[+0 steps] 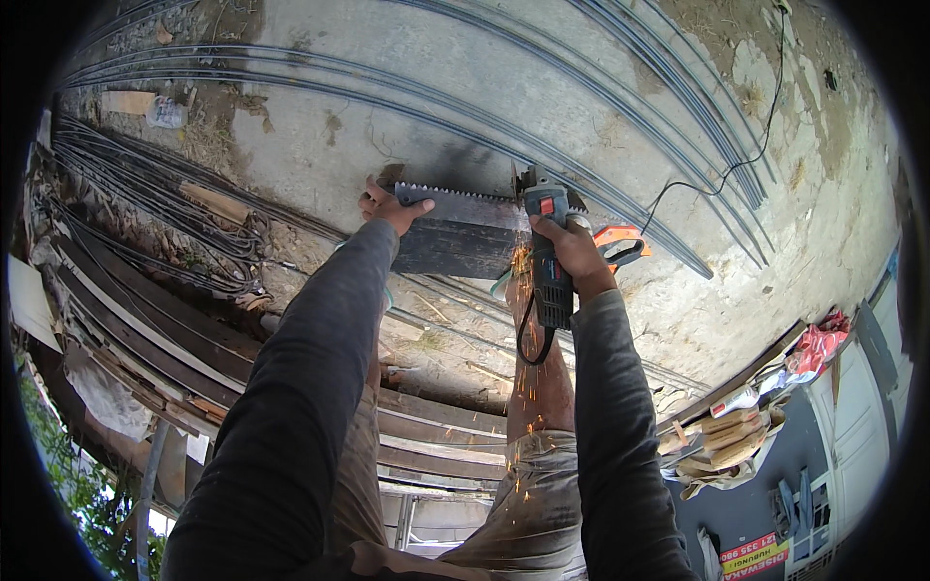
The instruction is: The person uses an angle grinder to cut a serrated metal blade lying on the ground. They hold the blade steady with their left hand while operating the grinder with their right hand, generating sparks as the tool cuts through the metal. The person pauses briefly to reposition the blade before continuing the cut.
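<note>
Looking down past your own grey sleeves, you see both hands at work low over a rough concrete floor. Your right hand has its grip wrapped firmly round the body of a dark angle grinder with a red switch; its head points away from you, and a black loop hangs at its near end. The grinder lies across the right part of a hand saw, whose blade stretches sideways in front of you, teeth on the far edge. The saw's orange and black handle is just right of your right hand. Your left hand is at the blade's other end, its thumb laid along the metal; you cannot tell whether that grip closes round the edge. A dark wooden board lies along the near side of the blade. Orange sparks stream from beside the grinder toward you, passing in front of your right leg. Beyond the saw, long metal rods run across the floor, and a black cord crosses some of them at right.
</note>
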{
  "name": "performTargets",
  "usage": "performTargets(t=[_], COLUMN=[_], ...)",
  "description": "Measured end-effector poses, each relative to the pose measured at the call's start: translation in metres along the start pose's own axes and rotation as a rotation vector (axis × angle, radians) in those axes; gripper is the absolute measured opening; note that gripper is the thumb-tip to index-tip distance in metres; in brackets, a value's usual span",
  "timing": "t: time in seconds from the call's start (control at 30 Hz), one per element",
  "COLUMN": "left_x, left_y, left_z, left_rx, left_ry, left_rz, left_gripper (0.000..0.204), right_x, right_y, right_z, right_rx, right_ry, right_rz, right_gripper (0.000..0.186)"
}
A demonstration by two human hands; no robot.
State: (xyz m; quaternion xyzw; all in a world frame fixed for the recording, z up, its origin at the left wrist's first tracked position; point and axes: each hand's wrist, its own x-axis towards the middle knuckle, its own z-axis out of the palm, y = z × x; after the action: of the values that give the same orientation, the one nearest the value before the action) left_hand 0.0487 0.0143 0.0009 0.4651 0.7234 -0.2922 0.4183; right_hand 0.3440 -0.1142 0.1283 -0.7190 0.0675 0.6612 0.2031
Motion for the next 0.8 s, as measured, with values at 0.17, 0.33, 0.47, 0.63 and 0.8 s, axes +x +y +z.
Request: performTargets(t=[0.17,0.33,0.47,0.63,0.8], left_x=[-0.001,-0.001,-0.002,-0.008,-0.003], left_y=[-0.002,-0.002,-0.002,0.003,0.0], left_z=[0.002,0.003,0.0,-0.003,-0.001], left_rx=[-0.049,-0.085,-0.078,-0.082,-0.065], left_ry=[0.011,0.0,-0.006,-0.016,-0.015], left_rz=[0.02,0.018,0.002,0.002,0.002], left_gripper=[0.149,0.142,0.143,0.144,0.147], right_x=[0.007,0.008,-0.002,-0.006,-0.001], right_y=[0.006,0.011,0.004,0.001,0.0], right_z=[-0.002,-0.006,-0.004,-0.003,0.0], right_rx=[0.013,-0.018,0.018,-0.011,0.061], right_ry=[0.014,0.031,-0.011,0.002,-0.01], right_rz=[-0.04,-0.019,-0.011,-0.021,0.007], right_gripper=[0.043,0.044,0.044,0.047,0.049])
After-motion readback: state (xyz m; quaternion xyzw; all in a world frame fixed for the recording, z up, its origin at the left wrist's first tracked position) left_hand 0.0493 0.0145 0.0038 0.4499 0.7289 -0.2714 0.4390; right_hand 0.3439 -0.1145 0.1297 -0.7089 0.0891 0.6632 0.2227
